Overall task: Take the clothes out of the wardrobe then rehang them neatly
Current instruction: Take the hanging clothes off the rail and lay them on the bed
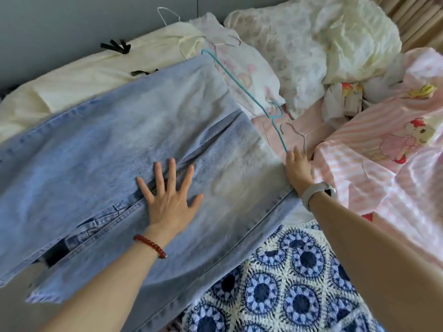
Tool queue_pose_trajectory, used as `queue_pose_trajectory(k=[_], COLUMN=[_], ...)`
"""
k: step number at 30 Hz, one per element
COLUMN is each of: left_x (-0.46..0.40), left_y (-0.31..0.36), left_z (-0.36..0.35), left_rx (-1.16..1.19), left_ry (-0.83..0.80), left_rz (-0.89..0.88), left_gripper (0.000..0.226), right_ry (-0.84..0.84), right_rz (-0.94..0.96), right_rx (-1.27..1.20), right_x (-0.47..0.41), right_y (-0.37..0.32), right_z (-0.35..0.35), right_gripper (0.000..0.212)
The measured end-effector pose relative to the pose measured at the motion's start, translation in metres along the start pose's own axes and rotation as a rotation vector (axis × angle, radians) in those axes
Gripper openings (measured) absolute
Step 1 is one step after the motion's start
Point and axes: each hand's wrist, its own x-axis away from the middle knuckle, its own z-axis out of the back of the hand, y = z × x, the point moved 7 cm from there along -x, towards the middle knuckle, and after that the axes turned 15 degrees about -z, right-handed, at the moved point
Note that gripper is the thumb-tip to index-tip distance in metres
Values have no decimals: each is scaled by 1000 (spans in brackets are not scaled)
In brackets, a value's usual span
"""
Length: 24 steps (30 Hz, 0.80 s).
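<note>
Rehanging stage: left hand presses flat, fingers spread, on the jeans; right hand grips the blue hanger beyond them. Next, thread the jeans through.

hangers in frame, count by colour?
Teal hanger, held by the right hand at the jeans: 1
White wire hangers: 2
Silver wire hanger: 1
Total: 4

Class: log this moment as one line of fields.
left hand flat on light-blue jeans | right hand grips blue wire hanger | jeans spread on bed | not yet hung
</note>
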Motion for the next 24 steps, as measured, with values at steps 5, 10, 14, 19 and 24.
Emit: queue_pose_trajectory(k=[5,10,14,19,24], left_x=[-4,2,33,122,231], left_y=[0,-1,-1,9,33], left_z=[-3,47,113,153,156], left_rx=[45,120,117,105,157], left_ry=[-135,-97,144,248,266], left_rz=[-5,-1,32,72,144], left_gripper=[70,59,54,51,45], right_ry=[-25,55,99,71,-23], right_rz=[54,261,405,500,519], right_rx=[138,247,244,200,136], right_x=[23,75,144,249,342], right_y=[-10,-42,-59,-43,5], right_z=[-8,13,26,35,43], right_gripper=[48,50,50,49,44])
